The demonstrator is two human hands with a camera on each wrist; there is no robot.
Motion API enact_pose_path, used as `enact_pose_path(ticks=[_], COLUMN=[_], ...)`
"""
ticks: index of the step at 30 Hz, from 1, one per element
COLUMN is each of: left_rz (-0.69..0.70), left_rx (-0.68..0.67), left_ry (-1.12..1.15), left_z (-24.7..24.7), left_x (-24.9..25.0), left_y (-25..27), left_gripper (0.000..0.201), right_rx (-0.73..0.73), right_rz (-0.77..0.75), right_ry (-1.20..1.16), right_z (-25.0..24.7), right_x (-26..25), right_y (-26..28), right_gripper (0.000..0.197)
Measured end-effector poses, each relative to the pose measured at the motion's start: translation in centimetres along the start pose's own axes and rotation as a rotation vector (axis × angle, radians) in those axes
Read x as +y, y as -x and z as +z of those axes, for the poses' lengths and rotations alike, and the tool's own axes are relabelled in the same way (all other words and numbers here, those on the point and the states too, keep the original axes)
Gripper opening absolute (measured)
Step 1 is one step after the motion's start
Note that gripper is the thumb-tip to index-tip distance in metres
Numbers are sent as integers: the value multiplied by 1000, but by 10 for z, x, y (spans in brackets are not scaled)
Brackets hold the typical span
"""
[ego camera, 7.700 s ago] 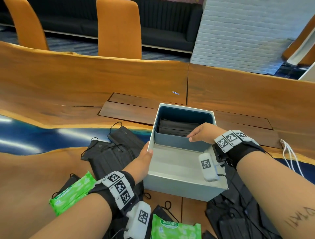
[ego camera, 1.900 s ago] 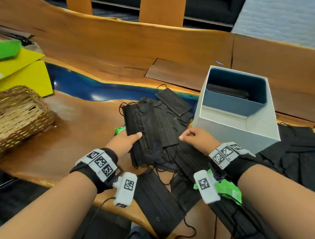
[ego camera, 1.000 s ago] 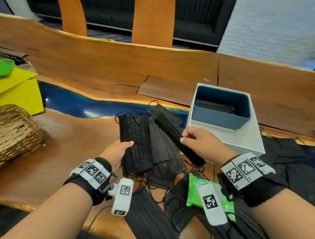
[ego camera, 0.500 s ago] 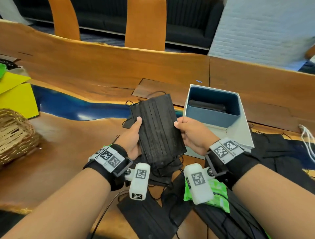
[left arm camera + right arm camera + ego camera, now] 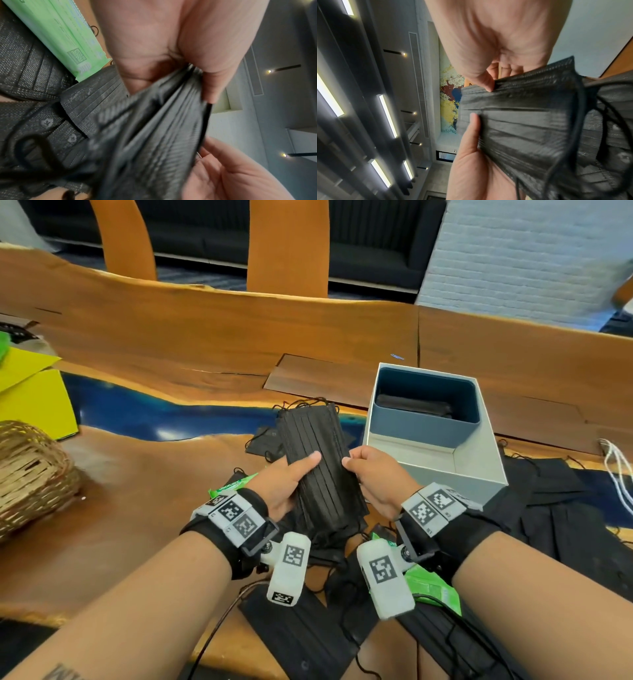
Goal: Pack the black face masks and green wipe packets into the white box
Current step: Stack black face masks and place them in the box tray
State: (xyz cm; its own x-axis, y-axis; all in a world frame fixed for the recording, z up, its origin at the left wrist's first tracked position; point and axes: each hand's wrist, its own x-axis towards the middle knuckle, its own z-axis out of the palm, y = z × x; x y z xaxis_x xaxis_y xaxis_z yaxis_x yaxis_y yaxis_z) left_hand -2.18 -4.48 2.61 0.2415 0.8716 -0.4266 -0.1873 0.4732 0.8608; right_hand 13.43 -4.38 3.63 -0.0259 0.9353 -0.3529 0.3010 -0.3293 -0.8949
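Note:
Both hands hold a stack of black face masks [image 5: 320,463] lifted above the table, just left of the white box [image 5: 479,463]. My left hand [image 5: 291,477] grips the stack's left edge, thumb on top. My right hand [image 5: 373,474] grips its right edge. The same stack of masks [image 5: 154,135] fills the left wrist view and the stack of masks [image 5: 530,121] shows in the right wrist view. The box has a blue inner tray with folded black masks [image 5: 414,405] inside. Green wipe packets lie under my left wrist [image 5: 233,485] and right wrist [image 5: 431,587]. More masks [image 5: 294,631] lie loose below.
A wicker basket [image 5: 30,470] sits at the left, with yellow paper [image 5: 30,402] behind it. More black masks [image 5: 565,508] spread right of the box, and a white cord [image 5: 616,470] lies at the far right. Wooden chair backs [image 5: 287,248] stand beyond the table.
Both hands gathered loose masks from the table into one stack and lifted it. In the last half second the stack stayed between both hands, shifting slightly toward the box.

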Motion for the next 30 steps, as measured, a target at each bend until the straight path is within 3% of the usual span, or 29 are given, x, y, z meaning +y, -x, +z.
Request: enact_pose_path(ticks=[3,7,11,16,22,26,30], left_rz=[9,22,27,4,-30,-56,-8], left_rx=[-2,2,16,30,24,98,156], left_ry=[-49,-157,-363,-500,-438,-432,-439], left_z=[-3,-8,-20,-27,-24,-20,-23], left_x=[-3,-6,-14,-26,-38,-45,-47], left_y=[1,3,3,2,-4,-12,-17], left_gripper=[33,36,37,13,36,41,42], right_rx=[8,-88,-121,-129,-122,-124,-104], right_rz=[15,6,-60,-29,22,91,86], right_ry=[5,-4,129,290,349,310,309], right_z=[-4,-12,-11,0,14,22,20], right_x=[2,8,13,25,27,28,30], right_y=[2,4,6,-2,-10,-12,-14], right_gripper=[4,36,27,19,46,57,46])
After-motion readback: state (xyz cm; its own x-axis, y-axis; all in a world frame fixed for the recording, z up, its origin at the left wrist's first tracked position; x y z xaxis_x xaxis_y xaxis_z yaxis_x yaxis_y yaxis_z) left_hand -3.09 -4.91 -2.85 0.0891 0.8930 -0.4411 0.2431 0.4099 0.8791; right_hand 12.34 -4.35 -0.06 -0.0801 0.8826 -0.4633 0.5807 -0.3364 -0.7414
